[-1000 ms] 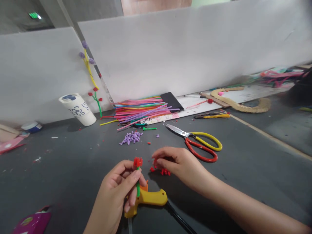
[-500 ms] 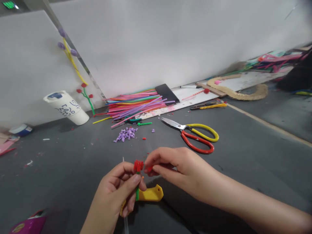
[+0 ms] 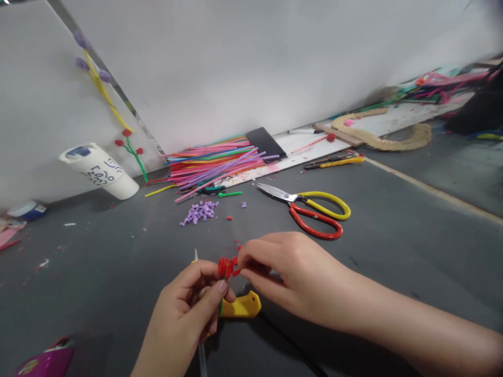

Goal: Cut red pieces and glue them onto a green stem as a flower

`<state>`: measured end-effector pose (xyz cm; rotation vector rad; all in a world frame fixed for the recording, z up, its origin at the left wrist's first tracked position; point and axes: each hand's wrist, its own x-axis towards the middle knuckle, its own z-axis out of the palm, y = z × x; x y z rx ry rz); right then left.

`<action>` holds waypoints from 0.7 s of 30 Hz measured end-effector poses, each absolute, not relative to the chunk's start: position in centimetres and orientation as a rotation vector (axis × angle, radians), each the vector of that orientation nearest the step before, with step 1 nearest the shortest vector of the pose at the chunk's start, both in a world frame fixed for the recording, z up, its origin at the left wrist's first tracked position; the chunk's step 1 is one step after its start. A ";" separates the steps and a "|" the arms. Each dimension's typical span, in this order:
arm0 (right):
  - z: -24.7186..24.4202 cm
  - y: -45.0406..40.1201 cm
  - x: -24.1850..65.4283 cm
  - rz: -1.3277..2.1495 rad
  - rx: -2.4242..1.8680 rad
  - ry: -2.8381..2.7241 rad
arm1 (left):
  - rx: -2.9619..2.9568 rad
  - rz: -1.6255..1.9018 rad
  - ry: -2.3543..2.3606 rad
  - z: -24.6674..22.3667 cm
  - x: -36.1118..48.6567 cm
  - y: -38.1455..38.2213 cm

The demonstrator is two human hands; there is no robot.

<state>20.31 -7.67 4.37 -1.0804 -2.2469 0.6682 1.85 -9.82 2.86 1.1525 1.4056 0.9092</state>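
The left hand (image 3: 178,314) is closed, and between thumb and fingers it grips a thin fuzzy green stem (image 3: 220,307) which carries a cluster of short red fuzzy pieces (image 3: 226,267) at its top, above the dark grey table (image 3: 118,262). The right hand (image 3: 302,277) is beside this cluster, with its fingertips pinched on a small red piece (image 3: 236,273). Several red pieces are already on the head, so I judge that this part is well advanced, but not complete, because other red bits lie loose near the right fingers. How many are there is hidden by the hand. A yellow plastic glue gun (image 3: 243,306) is under and behind the left hand; I cannot tell if the hand touches it. Farther back, the small pile of cut purple fuzzy pieces (image 3: 199,212) lies loose, apart from any stem. The large scissors with one yellow and one red handle (image 3: 291,197) rest open behind the right hand. At the white panel, a green branch with three red heads (image 3: 136,158) stands and looks finished, near a tilted-looking white cup (image 3: 118,180).
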 end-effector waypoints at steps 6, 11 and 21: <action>4.1 -7.6 20.2 0.691 -1.099 -2.212 | 1.158 0.891 1.412 2.9 1.9 -9.9; 4.1 -7.6 20.1 0.714 -1.083 -2.191 | 1.145 0.857 1.396 2.8 1.7 -10.0; 2.9 -8.6 19.5 0.153 -0.727 -2.130 | 0.900 0.902 1.155 3.0 1.4 -9.8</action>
